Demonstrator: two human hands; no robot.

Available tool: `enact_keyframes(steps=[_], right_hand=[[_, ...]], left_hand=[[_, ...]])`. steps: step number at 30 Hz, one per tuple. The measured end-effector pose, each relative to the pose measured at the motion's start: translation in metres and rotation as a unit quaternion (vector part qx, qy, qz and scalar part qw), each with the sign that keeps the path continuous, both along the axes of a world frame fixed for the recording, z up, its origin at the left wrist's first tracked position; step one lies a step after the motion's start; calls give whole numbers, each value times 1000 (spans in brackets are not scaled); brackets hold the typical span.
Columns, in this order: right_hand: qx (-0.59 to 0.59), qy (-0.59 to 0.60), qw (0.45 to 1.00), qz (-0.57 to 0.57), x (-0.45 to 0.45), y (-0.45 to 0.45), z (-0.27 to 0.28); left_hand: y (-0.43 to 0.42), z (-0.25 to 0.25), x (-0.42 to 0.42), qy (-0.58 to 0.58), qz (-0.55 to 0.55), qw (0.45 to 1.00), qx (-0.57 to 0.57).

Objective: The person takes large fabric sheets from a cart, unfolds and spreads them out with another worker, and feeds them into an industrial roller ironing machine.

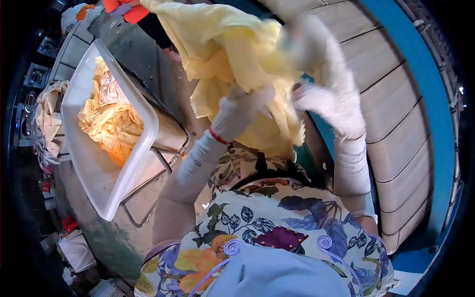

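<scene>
A crumpled yellow cloth (232, 44) hangs in front of me, spread from the upper middle down towards my lap. My left hand (245, 106), in a white glove with a red band at the wrist, is closed on the cloth's lower part. At the cloth's right edge is my right hand (329, 84), also gloved in white. Its thumb and fingers are apart; the fingers are smeared by motion, and whether they touch the cloth is unclear.
A white tub cart (111, 198) on a metal frame stands to the left, with yellow and pinkish cloths (114, 119) inside. On the right runs a slatted beige conveyor belt (396, 133) with a blue edge (438, 143). Another person in orange (132, 14) is at the top left.
</scene>
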State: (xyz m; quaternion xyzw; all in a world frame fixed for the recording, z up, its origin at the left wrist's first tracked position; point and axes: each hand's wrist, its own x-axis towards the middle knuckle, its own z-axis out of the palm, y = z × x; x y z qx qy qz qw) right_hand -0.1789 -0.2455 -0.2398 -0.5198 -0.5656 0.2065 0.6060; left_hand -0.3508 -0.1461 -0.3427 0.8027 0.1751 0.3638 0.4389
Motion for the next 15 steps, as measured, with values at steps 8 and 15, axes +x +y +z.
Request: enact_keyframes(steps=[8, 15], right_hand=[[-298, -145, 943, -16, 5, -27, -170], [-266, 29, 957, 116, -40, -36, -142]], left_hand=[[44, 44, -39, -176, 151, 934, -273], [85, -30, -107, -348, 89, 724, -588]])
